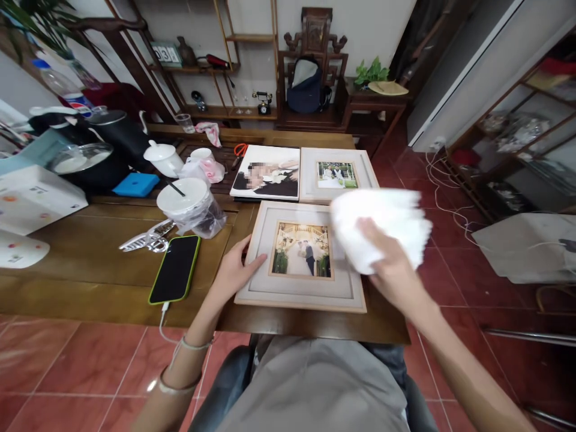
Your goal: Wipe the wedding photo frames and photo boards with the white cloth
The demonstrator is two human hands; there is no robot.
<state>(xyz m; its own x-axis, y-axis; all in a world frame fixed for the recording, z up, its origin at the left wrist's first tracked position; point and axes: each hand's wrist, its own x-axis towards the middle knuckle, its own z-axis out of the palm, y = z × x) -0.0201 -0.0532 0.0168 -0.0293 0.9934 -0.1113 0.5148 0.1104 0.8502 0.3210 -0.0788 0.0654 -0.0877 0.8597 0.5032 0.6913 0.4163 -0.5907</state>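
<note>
A picture frame (252, 287) with a wedding photo lies flat near the table's front edge. My left hand (237, 269) grips its left side, thumb on top of the border and fingers at the outer edge. In my right hand (390, 264) is a white cloth or wad of tissue (382, 222), blurred by motion, over the frame's upper right corner. The fingers under the white wad are partly hidden. Behind lie a second frame (310, 171) with a smaller wedding photo and, left of it, a photo album or print (270, 186).
Left of the frame are a charging phone (175, 270), a lidded drink cup (191, 204) in plastic, a silvery metal object (146, 238) and a blue box (136, 185). A white teapot (163, 159) and orange-handled scissors (240, 150) are farther back. Cables (443, 192) run across the floor at right.
</note>
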